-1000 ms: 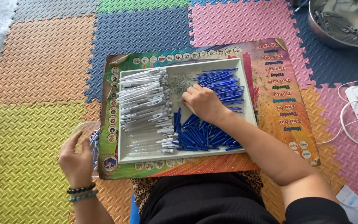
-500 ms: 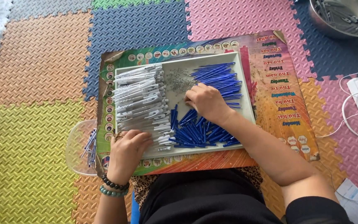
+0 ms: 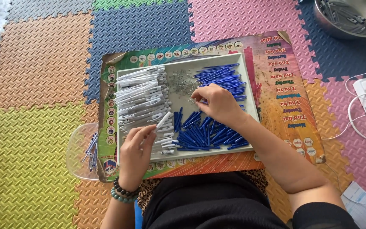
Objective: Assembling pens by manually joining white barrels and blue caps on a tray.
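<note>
Now lifting a white pen barrel [image 3: 163, 120] off the white pile [image 3: 142, 99], left hand [image 3: 135, 154] pinched shut on it, up from the tray's [image 3: 251, 91] near edge half a second ago. Right hand [image 3: 217, 104] curled over the small metal springs [image 3: 182, 82], fingertips pinched; whether holding one, cannot tell. Blue refills [image 3: 206, 135] heaped just beside. Looks like the pick-up stage of pen assembly. Next likely needs bringing both hands together and lining parts up. Finished pens [image 3: 92, 148] in clear dish [image 3: 75, 163].

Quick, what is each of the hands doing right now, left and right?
Left hand: closed on a white pen barrel, lifting it from the pile.
Right hand: fingertips pinched at the small metal springs; whether it holds one cannot be told.
</note>
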